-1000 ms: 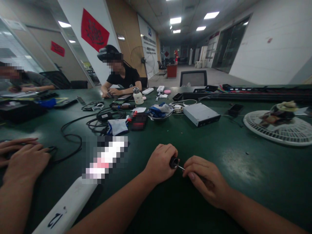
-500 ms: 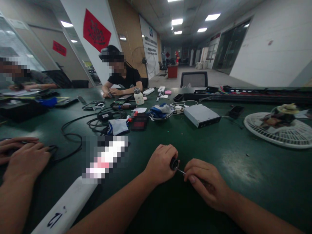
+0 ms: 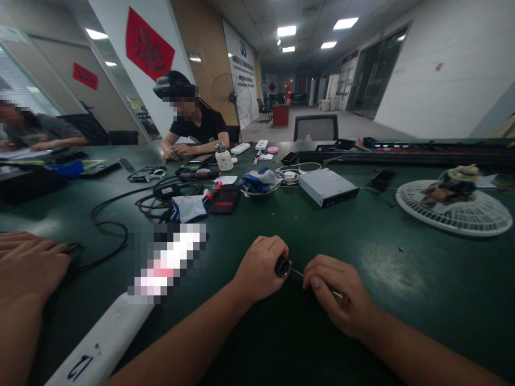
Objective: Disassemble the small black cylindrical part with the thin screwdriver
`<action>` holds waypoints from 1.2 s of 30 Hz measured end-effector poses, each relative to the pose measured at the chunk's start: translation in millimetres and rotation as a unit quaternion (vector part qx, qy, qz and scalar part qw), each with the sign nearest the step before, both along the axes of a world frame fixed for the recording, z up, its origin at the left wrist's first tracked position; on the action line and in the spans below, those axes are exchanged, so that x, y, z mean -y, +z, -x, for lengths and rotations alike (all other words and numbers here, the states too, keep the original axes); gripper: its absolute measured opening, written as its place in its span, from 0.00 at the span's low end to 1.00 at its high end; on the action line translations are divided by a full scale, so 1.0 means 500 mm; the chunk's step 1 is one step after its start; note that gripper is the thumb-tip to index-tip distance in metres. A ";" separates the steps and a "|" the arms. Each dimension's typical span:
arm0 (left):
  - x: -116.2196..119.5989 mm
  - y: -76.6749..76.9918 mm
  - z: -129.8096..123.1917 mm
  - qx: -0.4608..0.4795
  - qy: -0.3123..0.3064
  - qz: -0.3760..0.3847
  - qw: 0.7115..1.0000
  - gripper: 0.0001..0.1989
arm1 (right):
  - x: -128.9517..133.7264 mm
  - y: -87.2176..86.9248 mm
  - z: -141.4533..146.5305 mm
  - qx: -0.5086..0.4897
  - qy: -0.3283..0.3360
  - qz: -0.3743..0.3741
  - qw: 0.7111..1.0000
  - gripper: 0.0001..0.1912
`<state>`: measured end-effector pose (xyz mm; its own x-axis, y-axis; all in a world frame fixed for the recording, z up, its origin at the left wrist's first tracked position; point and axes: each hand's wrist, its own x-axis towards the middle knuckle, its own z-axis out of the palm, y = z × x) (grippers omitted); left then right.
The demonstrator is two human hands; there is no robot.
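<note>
Dark round part [image 3: 282,267]: lower centre of frame, clasped in left hand [image 3: 258,271], near right hand [image 3: 349,284]. Thin metal tool [image 3: 298,273]: gripped in latter, pointing at part.

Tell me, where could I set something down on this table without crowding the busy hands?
Probably on the mostly bare green tabletop between the right hand and the white grille, or between the left hand and the grey box. Left of that box looks crowded: blue-and-white cloth, pale bottle.
</note>
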<state>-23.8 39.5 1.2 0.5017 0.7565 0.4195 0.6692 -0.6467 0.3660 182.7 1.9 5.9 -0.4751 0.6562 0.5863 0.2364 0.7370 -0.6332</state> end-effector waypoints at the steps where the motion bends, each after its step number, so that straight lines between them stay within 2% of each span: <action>1: 0.000 0.000 0.000 -0.001 -0.001 0.000 1.000 0.09 | 0.000 0.000 0.000 -0.003 -0.003 0.001 1.000 0.09; 6: -0.001 -0.001 0.000 -0.002 -0.007 -0.004 1.000 0.09 | 0.001 0.003 0.001 0.028 0.034 0.007 0.999 0.09; 11: -0.001 -0.004 0.001 0.000 -0.002 -0.003 1.000 0.09 | 0.001 0.002 0.001 0.001 -0.004 0.005 1.000 0.10; 16: -0.001 -0.006 0.002 0.001 -0.001 -0.007 1.000 0.08 | -0.001 0.001 0.002 0.027 0.036 0.009 0.999 0.09; 20: 0.000 -0.004 0.002 -0.008 -0.001 -0.004 1.000 0.07 | 0.003 0.002 0.001 -0.001 -0.020 -0.011 1.000 0.11; 24: 0.000 -0.003 0.002 -0.012 -0.006 -0.014 1.000 0.07 | 0.006 0.000 -0.002 -0.042 -0.074 -0.029 0.996 0.08; 27: -0.001 -0.002 0.003 -0.016 -0.015 -0.020 1.000 0.08 | 0.000 -0.005 -0.003 -0.043 -0.128 0.006 0.991 0.04; 31: -0.002 0.002 0.004 -0.028 0.001 -0.034 0.999 0.10 | -0.018 -0.016 -0.001 0.026 -0.160 0.089 0.983 0.08; 35: -0.002 0.003 0.002 -0.028 0.003 -0.062 0.998 0.11 | -0.029 -0.024 0.006 0.108 -0.179 0.091 0.974 0.03; 36: -0.001 0.003 0.002 -0.027 0.003 -0.068 0.997 0.12 | -0.029 -0.024 0.008 0.112 -0.176 0.091 0.974 0.05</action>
<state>-24.9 40.2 2.7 0.5217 0.6972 0.4916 0.6894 -0.6840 0.2385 178.8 16.2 -6.2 -0.3039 0.8848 0.3533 0.6014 0.4658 -0.6492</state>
